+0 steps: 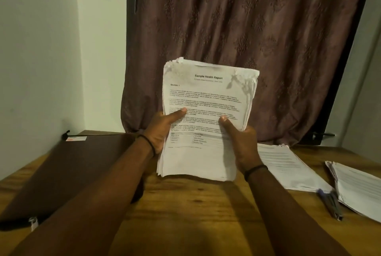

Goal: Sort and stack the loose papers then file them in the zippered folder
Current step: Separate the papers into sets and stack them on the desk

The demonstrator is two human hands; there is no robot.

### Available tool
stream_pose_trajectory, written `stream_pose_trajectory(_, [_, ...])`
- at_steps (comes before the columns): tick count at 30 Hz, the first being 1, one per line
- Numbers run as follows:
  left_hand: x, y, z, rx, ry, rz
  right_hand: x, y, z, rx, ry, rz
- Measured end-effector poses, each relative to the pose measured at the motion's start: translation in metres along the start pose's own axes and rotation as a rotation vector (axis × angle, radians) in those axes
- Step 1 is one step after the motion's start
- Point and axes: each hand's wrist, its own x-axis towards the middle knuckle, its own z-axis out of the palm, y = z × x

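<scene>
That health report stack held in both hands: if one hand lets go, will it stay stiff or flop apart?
Likely floppy: the stack has crumpled, curled top corners, though the left hand and right hand grip its lower sides. Sheets may slide apart, since its edges look uneven. It looks thick, so probably heavy for one hand.

Crumpled matt paper stack (208, 111), grained wooden table (185, 214), embossed cloth curtain (237, 18), smooth dark folder (68, 169)
</scene>
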Motion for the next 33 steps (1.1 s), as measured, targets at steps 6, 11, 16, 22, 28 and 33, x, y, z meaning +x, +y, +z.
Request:
stream_pose_trajectory(6, [-0.009,-0.030,-0.012,0.030,0.033,-0.022,-0.022,0.033,-0.021,-0.072,-0.035,0.109])
stream_pose_trajectory(11, [-0.023,-0.070,-0.024,0.204,0.125,-0.043,-0.046,0.066,-0.030,-0.009,-0.064,0.265])
stream_pose_trajectory(16, [-0.013,-0.059,-0.017,0.172,0.162,-0.015,-0.031,0.044,-0.023,-0.120,-0.060,0.096])
stream_pose_trajectory(22, [-0.021,-0.084,-0.025,0.302,0.200,-0.136,-0.044,0.082,-0.033,-0.139,0.008,0.243])
stream_pose_trajectory(28, [-0.007,-0.090,-0.031,0.567,0.290,-0.182,-0.027,0.084,-0.039,-0.346,0.121,0.201])
stream_pose_trajectory(33, [-0.007,-0.099,-0.031,0.882,0.196,-0.474,-0.020,0.088,-0.055,-0.969,0.074,0.281])
